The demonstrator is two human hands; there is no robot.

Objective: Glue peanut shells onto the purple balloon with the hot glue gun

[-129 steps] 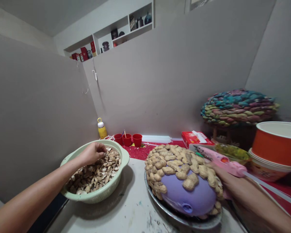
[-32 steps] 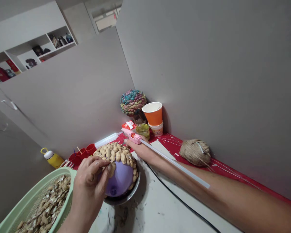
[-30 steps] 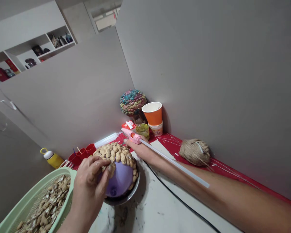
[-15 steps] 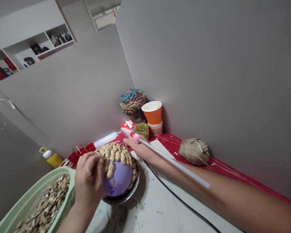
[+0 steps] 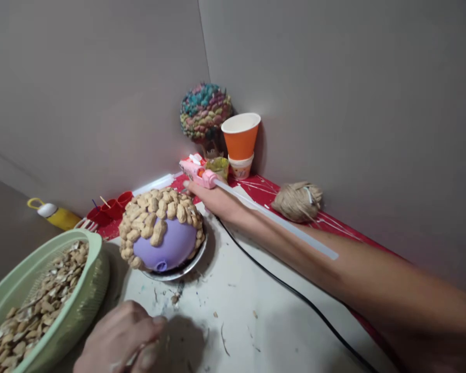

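A purple balloon point(image 5: 171, 239) rests in a shallow metal bowl point(image 5: 190, 268), its knot facing me. Peanut shells point(image 5: 143, 212) cover its top and sides, leaving a bare purple patch at the front. Beyond it, my right hand point(image 5: 217, 201) is wrapped around a pink glue gun point(image 5: 199, 173), whose long clear glue stick point(image 5: 279, 220) sticks out backward over my forearm. Low in the view, in front of the bowl, is my left hand point(image 5: 118, 336), slightly blurred. Its fingers are curled and pressed together; whatever they hold is hidden.
A green basket point(image 5: 95, 259) of peanut shells stands at the left. Behind are red cups point(image 5: 112, 208), a yellow bottle point(image 5: 64, 217), a colourful shell-covered tree point(image 5: 205, 111), an orange paper cup point(image 5: 241, 144) and a twine ball point(image 5: 297, 202). A black cord point(image 5: 272, 280) crosses the white board.
My left hand has left the balloon's shells and dropped toward me, below the bowl. My right hand still holds the glue gun. The view has tilted downward.
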